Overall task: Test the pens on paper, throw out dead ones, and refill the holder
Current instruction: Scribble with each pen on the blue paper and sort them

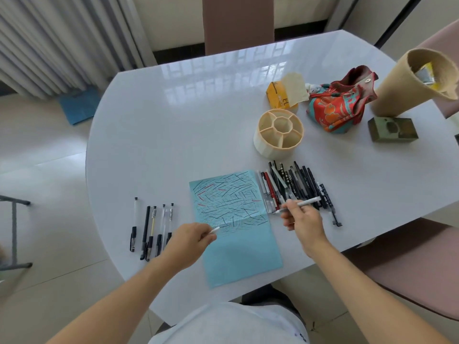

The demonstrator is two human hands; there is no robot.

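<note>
A light blue sheet of paper (238, 234) lies at the table's near edge, its upper half covered in black and red strokes. My right hand (304, 223) holds a white pen (301, 204) just right of the sheet, tip pointing left. My left hand (192, 240) pinches a white pen cap (214, 230) over the sheet's left edge. A pile of several mostly black pens (295, 187) lies right of the paper. Several clear and black pens (151, 225) lie in a row left of it. A cream round pen holder (278, 135) with empty compartments stands behind the pile.
On the white table (188, 125), at the back right, are a yellow box (283, 94), a red patterned cloth bag (340, 105), a tall woven tube (414, 83) and a small olive box (392, 130). A pink chair (407, 264) stands to the right.
</note>
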